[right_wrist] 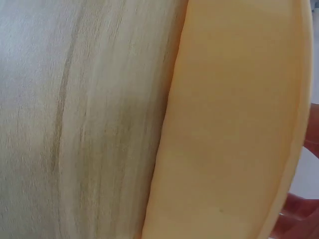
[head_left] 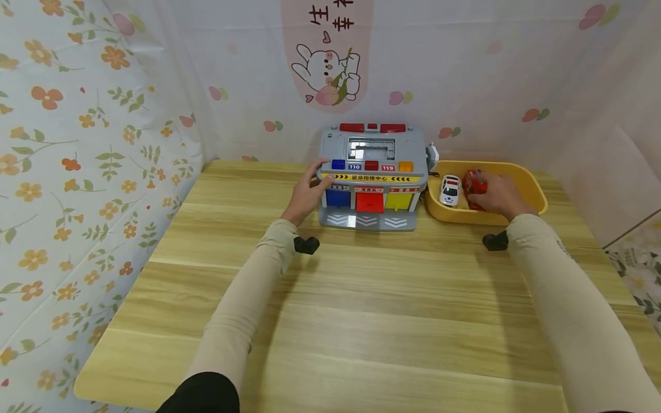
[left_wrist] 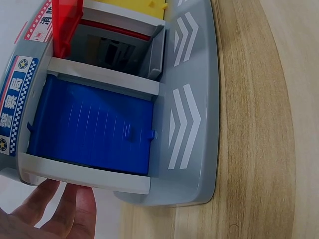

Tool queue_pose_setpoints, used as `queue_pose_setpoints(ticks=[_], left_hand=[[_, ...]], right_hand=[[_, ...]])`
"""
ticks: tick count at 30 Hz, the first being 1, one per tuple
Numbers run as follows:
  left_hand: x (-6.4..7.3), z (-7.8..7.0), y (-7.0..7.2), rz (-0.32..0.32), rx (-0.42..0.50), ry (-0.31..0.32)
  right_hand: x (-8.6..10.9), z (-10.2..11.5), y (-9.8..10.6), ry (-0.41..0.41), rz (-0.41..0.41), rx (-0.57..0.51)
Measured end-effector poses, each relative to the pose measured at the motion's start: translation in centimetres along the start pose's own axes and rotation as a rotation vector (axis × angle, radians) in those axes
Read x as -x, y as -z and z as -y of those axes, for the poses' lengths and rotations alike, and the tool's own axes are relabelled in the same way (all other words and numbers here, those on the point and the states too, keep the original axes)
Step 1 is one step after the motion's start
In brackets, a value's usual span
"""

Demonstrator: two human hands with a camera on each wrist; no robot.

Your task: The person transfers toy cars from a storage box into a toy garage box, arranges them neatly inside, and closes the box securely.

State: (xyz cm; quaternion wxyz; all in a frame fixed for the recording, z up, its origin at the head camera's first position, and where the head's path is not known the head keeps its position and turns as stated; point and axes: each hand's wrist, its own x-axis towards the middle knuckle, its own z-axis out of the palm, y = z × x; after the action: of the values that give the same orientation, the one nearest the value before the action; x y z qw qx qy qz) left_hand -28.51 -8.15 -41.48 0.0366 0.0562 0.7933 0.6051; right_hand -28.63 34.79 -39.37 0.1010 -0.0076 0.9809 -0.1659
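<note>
A grey toy garage (head_left: 373,148) stands against the back wall, with blue, red and yellow doors along its front. My left hand (head_left: 304,198) grips its left end, the thumb on the front corner. Seen from the left wrist, the blue door (left_wrist: 94,127) is closed while the red door (left_wrist: 65,25) is swung up over a hollow bay. My right hand (head_left: 500,195) reaches into a yellow bin (head_left: 534,192) and holds a red toy vehicle (head_left: 474,182), partly covered by the fingers. Left of it in the bin lies a white toy police car (head_left: 450,190).
A white and black piece (head_left: 431,156) sticks out from the garage's right side, close to the bin. The wooden table (head_left: 361,310) stretches toward me from both. Behind it hangs a printed cloth (head_left: 248,69), and a flowered one (head_left: 77,189) covers the left side.
</note>
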Motion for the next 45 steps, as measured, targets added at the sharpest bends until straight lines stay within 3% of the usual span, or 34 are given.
queue_pose_setpoints(ticks=[7, 13, 30, 45], left_hand=[[0.2, -0.2, -0.1, 0.006, 0.002, 0.001], [0.2, -0.3, -0.1, 0.002, 0.000, 0.002], [0.1, 0.0, 0.2, 0.011, 0.028, -0.010], [0.1, -0.1, 0.1, 0.011, 0.041, 0.007]], right_hand=[[-0.1, -0.6, -0.2, 0.046, 0.015, 0.036], [-0.2, -0.9, -0.7, 0.083, -0.034, 0.056], [-0.8, -1.2, -1.4, 0.073, -0.068, -0.039], [0.3, 0.0, 0.3, 0.036, -0.075, -0.036]])
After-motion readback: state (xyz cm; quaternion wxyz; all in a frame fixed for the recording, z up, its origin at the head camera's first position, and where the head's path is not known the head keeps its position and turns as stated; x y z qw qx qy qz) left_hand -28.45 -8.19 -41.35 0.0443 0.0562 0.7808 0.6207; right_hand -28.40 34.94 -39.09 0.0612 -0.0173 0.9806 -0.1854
